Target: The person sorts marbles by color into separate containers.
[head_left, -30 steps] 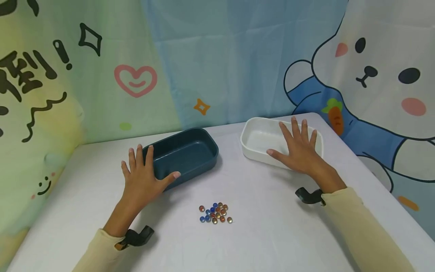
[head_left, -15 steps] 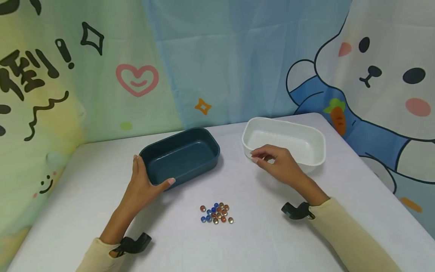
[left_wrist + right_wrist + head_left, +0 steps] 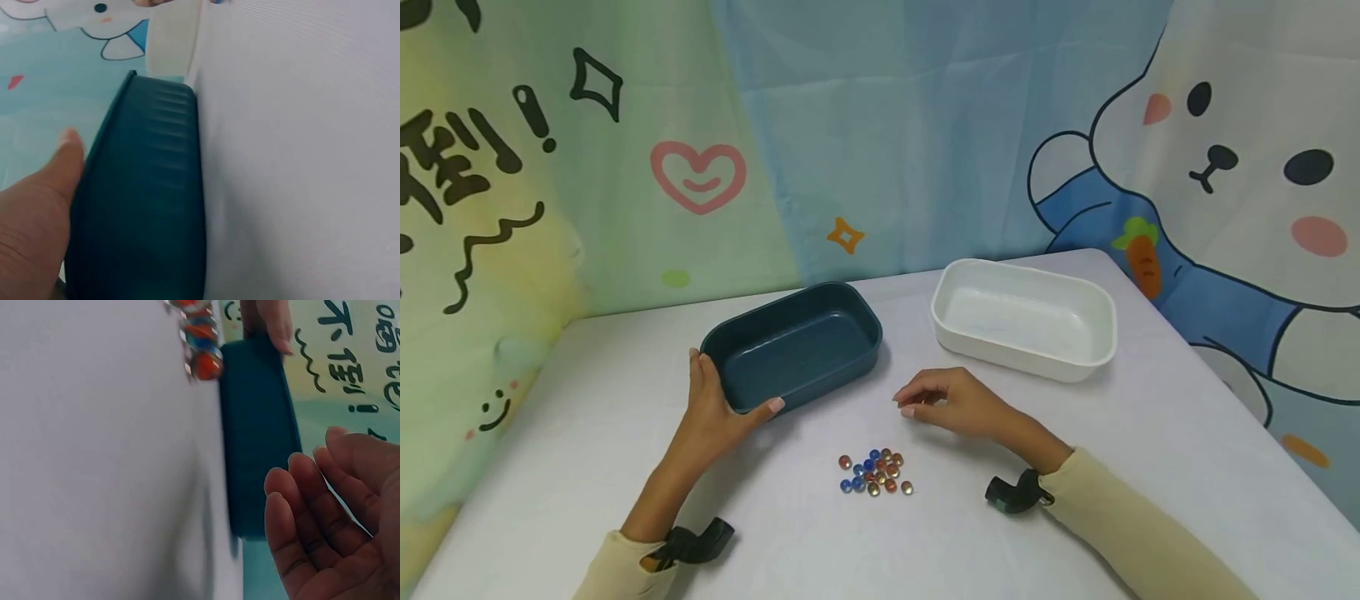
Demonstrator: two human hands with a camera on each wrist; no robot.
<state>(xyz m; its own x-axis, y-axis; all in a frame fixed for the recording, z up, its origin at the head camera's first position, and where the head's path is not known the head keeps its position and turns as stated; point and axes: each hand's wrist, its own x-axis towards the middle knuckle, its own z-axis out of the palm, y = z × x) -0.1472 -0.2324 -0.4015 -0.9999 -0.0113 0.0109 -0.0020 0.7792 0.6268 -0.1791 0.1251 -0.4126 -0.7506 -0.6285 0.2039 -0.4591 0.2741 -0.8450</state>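
Note:
My left hand [image 3: 709, 421] grips the corner of a dark teal rectangular dish [image 3: 801, 354], thumb along its near side and fingers against its left end. The left wrist view shows the thumb [image 3: 59, 172] at the rim of that dish [image 3: 140, 187]. Over the table between the two dishes and the marbles, my right hand [image 3: 961, 404] hovers with fingers loosely curled, thumb near the fingertips. Nothing shows between its fingers [image 3: 297, 494] in the right wrist view. A small cluster of blue, orange and clear glass marbles [image 3: 869, 465] lies in front of the teal dish.
A white rectangular dish [image 3: 1026, 321] stands at the back right of the white-covered table [image 3: 1000, 550]. Behind the table hangs a printed cloth backdrop [image 3: 940, 142] with cartoon figures. Each wrist carries a black camera mount [image 3: 1018, 492].
My right hand has come from over the white dish leftward and nearer, its spread fingers now loosely curled. The left hand has gone from spread fingers to gripping the teal dish's corner.

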